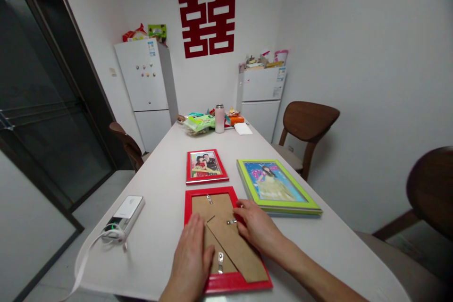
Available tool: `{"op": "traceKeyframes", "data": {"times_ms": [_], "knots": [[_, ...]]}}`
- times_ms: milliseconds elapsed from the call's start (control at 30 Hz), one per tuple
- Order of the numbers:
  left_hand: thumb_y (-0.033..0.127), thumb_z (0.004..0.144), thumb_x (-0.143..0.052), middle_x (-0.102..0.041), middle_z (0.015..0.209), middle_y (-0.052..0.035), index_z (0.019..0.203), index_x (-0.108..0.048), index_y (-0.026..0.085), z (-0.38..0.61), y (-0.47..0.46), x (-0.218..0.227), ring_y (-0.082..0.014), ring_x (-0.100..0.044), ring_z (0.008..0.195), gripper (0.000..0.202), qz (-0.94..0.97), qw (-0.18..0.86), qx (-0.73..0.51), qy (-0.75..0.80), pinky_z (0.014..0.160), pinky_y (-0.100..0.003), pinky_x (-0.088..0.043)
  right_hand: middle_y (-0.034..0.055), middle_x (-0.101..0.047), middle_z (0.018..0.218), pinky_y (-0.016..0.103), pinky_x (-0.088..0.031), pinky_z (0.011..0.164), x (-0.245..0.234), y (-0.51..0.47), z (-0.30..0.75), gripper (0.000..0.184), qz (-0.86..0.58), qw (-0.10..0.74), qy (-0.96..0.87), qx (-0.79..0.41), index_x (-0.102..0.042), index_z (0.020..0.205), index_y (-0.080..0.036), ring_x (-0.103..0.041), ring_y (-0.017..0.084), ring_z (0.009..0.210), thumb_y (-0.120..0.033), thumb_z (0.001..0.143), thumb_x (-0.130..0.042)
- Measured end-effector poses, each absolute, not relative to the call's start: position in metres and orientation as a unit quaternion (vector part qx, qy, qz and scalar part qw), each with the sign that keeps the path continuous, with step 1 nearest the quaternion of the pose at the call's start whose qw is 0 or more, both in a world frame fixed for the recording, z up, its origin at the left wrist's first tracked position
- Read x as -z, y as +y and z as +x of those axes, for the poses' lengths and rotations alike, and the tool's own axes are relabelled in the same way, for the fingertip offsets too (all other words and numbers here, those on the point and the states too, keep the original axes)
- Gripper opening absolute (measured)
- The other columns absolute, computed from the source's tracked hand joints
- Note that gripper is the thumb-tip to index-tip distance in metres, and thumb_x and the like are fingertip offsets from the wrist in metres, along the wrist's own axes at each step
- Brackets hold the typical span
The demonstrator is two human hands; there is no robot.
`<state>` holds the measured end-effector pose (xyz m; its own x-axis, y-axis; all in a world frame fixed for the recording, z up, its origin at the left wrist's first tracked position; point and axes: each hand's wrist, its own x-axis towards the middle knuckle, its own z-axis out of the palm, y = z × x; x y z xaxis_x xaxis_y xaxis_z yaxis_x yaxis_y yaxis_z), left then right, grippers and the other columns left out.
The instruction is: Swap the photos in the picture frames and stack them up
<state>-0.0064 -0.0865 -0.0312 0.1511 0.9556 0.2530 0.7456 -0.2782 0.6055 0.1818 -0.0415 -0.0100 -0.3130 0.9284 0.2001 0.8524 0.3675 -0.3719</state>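
Note:
A red picture frame (198, 197) lies face down on the white table (159, 226), its brown cardboard back (226, 245) and metal clips up. My left hand (191, 255) rests flat on the left part of the back, fingers stretched out. At the frame's right edge, my right hand (256, 229) has its fingertips on a metal clip (231, 221). A smaller red frame (206, 166) with a photo lies just beyond. A green frame (276, 186) with a photo lies to the right.
A white power bank (123, 217) with a cable lies at the left. The table's far end holds a pink bottle (220, 118), snack bags and a napkin. Brown chairs (304, 125) stand on both sides. Two white fridges stand against the back wall.

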Motion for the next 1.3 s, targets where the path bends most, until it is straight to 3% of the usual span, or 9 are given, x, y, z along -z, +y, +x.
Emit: {"op": "traceKeyframes", "data": {"times_ms": [133, 433, 667, 800, 1100, 1300], "knots": [[0.018, 0.064, -0.049, -0.038, 0.129, -0.0124, 0.117, -0.042, 0.012, -0.020, -0.073, 0.041, -0.0222, -0.029, 0.120, 0.054, 0.687, 0.200, -0.350, 0.604, 0.100, -0.039, -0.024, 0.0087, -0.055, 0.082, 0.027, -0.037, 0.073, 0.011, -0.034, 0.175, 0.019, -0.560, 0.171, -0.807, -0.083, -0.063, 0.067, -0.015, -0.047, 0.019, 0.082, -0.012, 0.069, -0.044], [0.016, 0.066, -0.048, -0.034, 0.131, -0.0120, 0.122, -0.035, 0.012, -0.021, -0.076, 0.048, -0.0217, -0.028, 0.121, 0.058, 0.664, 0.216, -0.401, 0.594, 0.101, -0.038, -0.022, 0.0067, -0.054, 0.084, 0.028, -0.035, 0.072, 0.010, -0.038, 0.161, 0.017, -0.532, 0.194, -0.823, -0.049, -0.061, 0.079, -0.018, -0.045, 0.018, 0.082, -0.019, 0.075, -0.045], [0.018, 0.069, -0.046, -0.036, 0.130, -0.0119, 0.122, -0.035, 0.012, -0.022, -0.074, 0.050, -0.0211, -0.030, 0.120, 0.054, 0.641, 0.241, -0.410, 0.602, 0.101, -0.036, -0.021, 0.0036, -0.053, 0.075, 0.025, -0.035, 0.067, 0.011, -0.035, 0.101, 0.017, -0.462, 0.187, -0.862, -0.095, -0.060, 0.069, -0.017, -0.046, 0.015, 0.076, -0.025, 0.076, -0.047], [0.017, 0.069, -0.045, -0.034, 0.131, -0.0145, 0.123, -0.032, 0.008, -0.023, -0.075, 0.049, -0.0224, -0.029, 0.121, 0.056, 0.654, 0.236, -0.391, 0.604, 0.101, -0.037, -0.021, 0.0044, -0.054, 0.077, 0.024, -0.035, 0.066, 0.016, -0.027, 0.090, 0.018, -0.487, 0.188, -0.850, -0.074, -0.060, 0.072, -0.016, -0.047, 0.015, 0.074, -0.019, 0.077, -0.043], [0.012, 0.069, -0.041, -0.034, 0.130, -0.0147, 0.123, -0.031, 0.004, -0.022, -0.075, 0.051, -0.0204, -0.029, 0.120, 0.056, 0.668, 0.219, -0.379, 0.602, 0.102, -0.035, -0.021, 0.0106, -0.054, 0.086, 0.028, -0.032, 0.074, 0.020, 0.001, 0.118, 0.025, -0.573, 0.173, -0.800, -0.048, -0.060, 0.083, -0.012, -0.046, 0.019, 0.083, -0.023, 0.081, -0.037], [0.012, 0.068, -0.042, -0.034, 0.130, -0.0158, 0.123, -0.032, 0.002, -0.021, -0.075, 0.048, -0.0213, -0.029, 0.121, 0.057, 0.670, 0.218, -0.374, 0.603, 0.102, -0.035, -0.021, 0.0088, -0.053, 0.090, 0.030, -0.032, 0.073, 0.022, 0.006, 0.116, 0.026, -0.576, 0.167, -0.799, -0.048, -0.060, 0.094, -0.019, -0.045, 0.021, 0.086, -0.024, 0.079, -0.039]]}}
